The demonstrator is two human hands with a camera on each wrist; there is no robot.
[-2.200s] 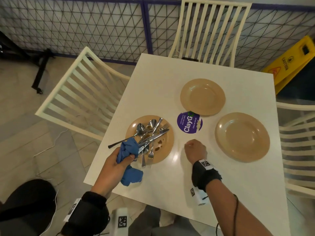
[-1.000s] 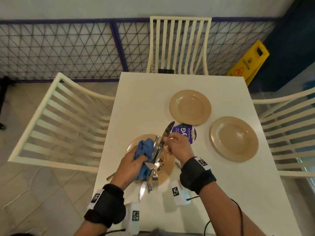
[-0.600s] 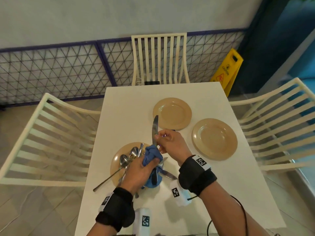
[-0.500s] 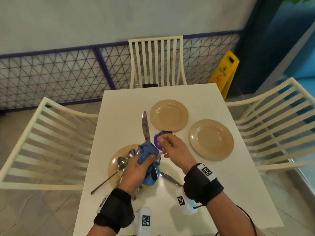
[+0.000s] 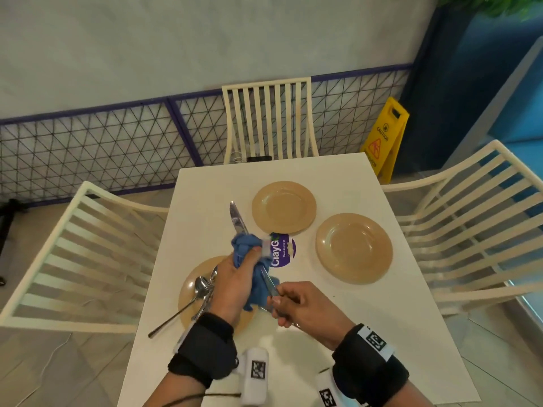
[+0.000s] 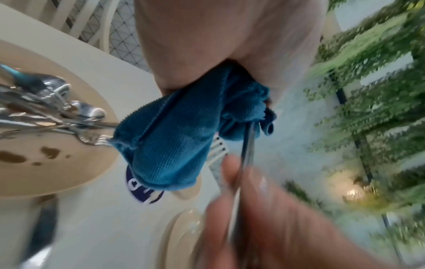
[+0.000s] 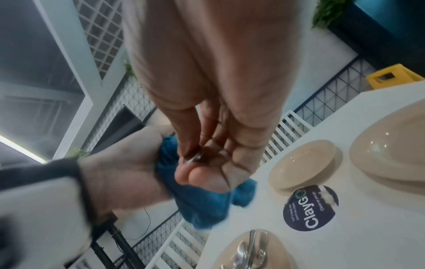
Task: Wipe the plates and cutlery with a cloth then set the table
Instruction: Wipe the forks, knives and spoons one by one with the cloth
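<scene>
My left hand [image 5: 235,284] grips a bunched blue cloth [image 5: 249,254] wrapped around a table knife [image 5: 237,221]. The blade sticks out of the cloth toward the far side of the table. My right hand [image 5: 299,304] pinches the knife's handle just below the cloth, above the table's near edge. In the left wrist view the cloth [image 6: 174,145] hangs from my fist with the knife handle [image 6: 247,145] coming out of it. Under my left hand a tan plate [image 5: 191,292] holds several spoons and forks [image 5: 202,284]. Two bare tan plates [image 5: 283,207] [image 5: 354,248] lie farther right.
A round purple sticker [image 5: 282,251] sits on the white table [image 5: 382,333] between the plates. Cream slatted chairs stand at the left [image 5: 82,259], far [image 5: 269,118] and right [image 5: 470,230] sides. A yellow caution sign [image 5: 385,136] stands by the mesh fence.
My right hand picked the knife from the cutlery plate and my left hand closed the cloth round it. Since half a second ago the right hand has drawn back toward me along the handle.
</scene>
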